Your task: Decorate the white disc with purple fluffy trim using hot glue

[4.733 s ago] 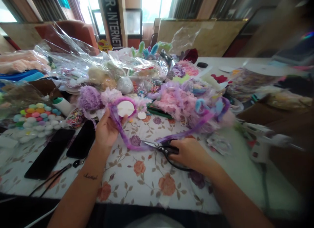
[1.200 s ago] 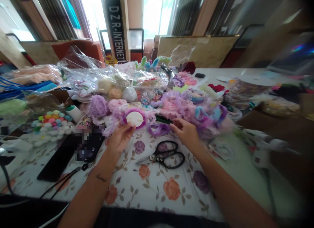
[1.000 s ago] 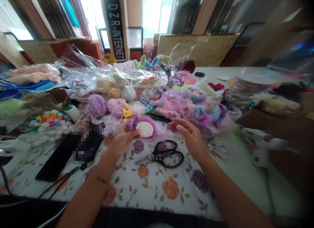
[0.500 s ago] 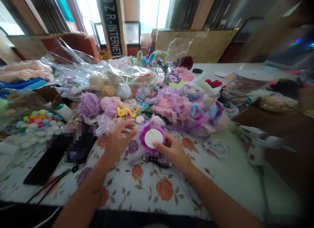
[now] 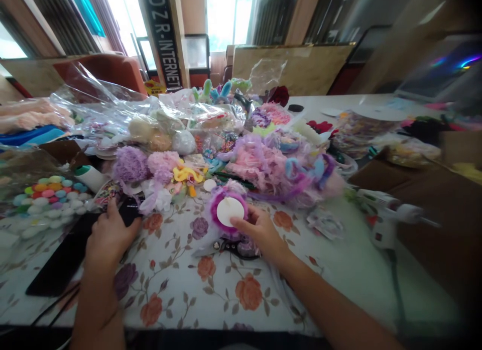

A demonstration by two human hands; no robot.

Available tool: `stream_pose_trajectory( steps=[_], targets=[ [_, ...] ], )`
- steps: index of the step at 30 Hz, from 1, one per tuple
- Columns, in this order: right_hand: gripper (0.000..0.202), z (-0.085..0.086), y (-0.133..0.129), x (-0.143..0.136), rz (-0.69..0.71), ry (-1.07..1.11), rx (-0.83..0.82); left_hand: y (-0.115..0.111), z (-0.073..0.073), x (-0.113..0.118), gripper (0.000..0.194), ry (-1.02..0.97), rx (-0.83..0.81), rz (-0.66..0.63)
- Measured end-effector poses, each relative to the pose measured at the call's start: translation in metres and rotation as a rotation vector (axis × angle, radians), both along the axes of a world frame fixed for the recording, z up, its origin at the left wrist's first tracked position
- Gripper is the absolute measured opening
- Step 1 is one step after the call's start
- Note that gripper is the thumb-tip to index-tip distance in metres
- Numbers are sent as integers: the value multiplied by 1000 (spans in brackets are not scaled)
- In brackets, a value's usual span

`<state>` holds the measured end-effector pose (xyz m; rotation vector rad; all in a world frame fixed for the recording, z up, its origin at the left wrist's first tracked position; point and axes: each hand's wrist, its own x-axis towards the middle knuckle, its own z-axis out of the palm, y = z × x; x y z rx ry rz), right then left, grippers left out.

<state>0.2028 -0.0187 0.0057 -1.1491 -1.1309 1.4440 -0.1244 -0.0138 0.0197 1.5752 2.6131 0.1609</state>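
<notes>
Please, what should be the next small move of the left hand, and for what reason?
Perhaps the left hand should close on the black, flat, rectangular phone: the hand partly covers it in this view, though contact is unclear. The right hand alone holds the purple, fluffy piece with a white round disc.

Your purple ring [image 5: 227, 193] has a shaggy, fibrous pile around a smooth, matt white disc [image 5: 229, 211], while the scissors [image 5: 232, 248] combine grey metal with smooth black handles and the black phone [image 5: 130, 211] has a smooth face. Under these you have soft, matt, flower-printed cloth [image 5: 176, 307], next to a smooth, pale worktop [image 5: 350, 269] and a white, smooth plastic glue gun [image 5: 384, 234]. Farther off you see glossy, crinkled clear plastic wrapping [image 5: 213, 110], a nubbly lilac yarn ball [image 5: 130, 164], fluffy pink strands [image 5: 256, 164] and matt brown cardboard [image 5: 433, 204].
</notes>
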Motion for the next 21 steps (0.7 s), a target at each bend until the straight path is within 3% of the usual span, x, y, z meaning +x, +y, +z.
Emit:
stream_pose_trajectory(
  steps=[8, 21],
  targets=[
    [55, 2, -1, 0, -25, -8, -12, 19, 7, 16, 91, 67, 17, 2],
    [52, 3, -1, 2, -9, 9, -9, 7, 10, 16, 104, 3, -17, 89]
  ],
)
